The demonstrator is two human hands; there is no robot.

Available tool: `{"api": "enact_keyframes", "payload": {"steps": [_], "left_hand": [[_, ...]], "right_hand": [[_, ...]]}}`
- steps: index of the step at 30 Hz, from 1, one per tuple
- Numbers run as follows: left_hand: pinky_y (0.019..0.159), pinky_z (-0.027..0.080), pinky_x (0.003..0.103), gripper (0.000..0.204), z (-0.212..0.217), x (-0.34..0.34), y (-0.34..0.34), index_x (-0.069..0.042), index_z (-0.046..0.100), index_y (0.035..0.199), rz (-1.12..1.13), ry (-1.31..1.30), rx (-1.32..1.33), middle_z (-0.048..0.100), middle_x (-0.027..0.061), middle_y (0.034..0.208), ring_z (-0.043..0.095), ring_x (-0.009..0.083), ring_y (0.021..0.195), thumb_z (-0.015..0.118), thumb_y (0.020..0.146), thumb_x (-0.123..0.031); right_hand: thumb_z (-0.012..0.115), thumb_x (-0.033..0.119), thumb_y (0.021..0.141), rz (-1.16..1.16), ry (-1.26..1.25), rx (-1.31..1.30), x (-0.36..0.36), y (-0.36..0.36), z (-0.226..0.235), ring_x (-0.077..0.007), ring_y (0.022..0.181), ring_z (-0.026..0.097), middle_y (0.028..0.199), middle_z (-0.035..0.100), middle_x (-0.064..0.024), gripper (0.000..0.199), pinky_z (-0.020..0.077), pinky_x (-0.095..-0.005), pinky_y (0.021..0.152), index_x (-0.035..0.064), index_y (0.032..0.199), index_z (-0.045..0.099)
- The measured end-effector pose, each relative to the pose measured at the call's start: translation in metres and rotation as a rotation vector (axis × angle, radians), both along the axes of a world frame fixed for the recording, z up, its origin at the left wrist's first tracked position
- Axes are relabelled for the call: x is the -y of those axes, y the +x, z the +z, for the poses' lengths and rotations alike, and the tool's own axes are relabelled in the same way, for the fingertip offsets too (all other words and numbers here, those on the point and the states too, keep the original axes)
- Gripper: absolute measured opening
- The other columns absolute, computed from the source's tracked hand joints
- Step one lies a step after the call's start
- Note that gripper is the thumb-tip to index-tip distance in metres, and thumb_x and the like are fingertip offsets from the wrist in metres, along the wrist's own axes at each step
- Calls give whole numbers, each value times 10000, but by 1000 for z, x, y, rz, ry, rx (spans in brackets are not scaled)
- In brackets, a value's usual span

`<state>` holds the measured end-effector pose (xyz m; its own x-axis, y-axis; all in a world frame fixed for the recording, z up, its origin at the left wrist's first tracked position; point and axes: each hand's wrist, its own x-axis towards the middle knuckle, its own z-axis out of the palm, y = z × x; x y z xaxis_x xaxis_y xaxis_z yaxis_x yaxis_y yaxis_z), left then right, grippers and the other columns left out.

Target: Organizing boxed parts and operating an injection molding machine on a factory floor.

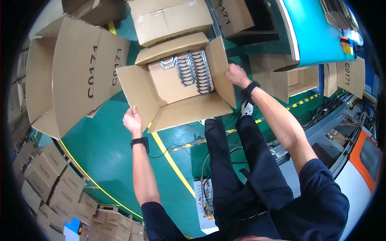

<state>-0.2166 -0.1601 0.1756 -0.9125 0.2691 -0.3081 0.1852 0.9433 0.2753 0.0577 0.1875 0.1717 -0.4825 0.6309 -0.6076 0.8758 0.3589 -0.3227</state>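
Observation:
An open cardboard box (189, 111) stands in front of me with its flaps folded outward. On its inside lie several dark and silvery bracket-like parts (197, 72), lined up in rows toward the right; a paler one (168, 63) sits apart at the left end. My left hand (133, 121) is closed at the near end of the left flap, its thumb up along the cardboard. At the outer edge of the right flap, my right hand (238, 75) has its fingers curled round the cardboard. The fingertips of both hands are partly hidden.
A large open carton (74, 76) stands at the left, and a taped carton (171, 20) lies just beyond the box. A blue-green work surface (317, 30) juts in at upper right. Stacked cartons (60, 188) fill the lower left; cables (358, 116) and machinery are at right.

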Motion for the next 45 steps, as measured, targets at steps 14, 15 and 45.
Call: {"api": "enact_keyframes", "payload": {"steps": [14,15,45], "left_hand": [[750,492,449,308,-56,-34,-8,-3,663,946,-70,87,60,680,181,826,640,365,769,618,852,-292],[788,479,465,355,-49,-35,7,23,622,1021,-65,12,1,664,206,883,621,385,812,615,843,-285],[888,453,468,540,-3,-488,545,4,406,1153,-285,-43,361,622,273,1032,594,433,997,636,821,-354]], "right_hand": [[551,256,831,-152,12,-38,-8,-10,-12,-398,868,628,924,643,-238,256,506,-500,773,24,927,604],[547,263,836,-183,85,-126,8,9,-3,-406,857,627,889,641,-245,283,505,-503,777,5,940,599],[622,173,765,-586,423,-95,-325,589,66,-377,1034,573,1079,598,-236,418,471,-466,884,-2,1134,533]]}}
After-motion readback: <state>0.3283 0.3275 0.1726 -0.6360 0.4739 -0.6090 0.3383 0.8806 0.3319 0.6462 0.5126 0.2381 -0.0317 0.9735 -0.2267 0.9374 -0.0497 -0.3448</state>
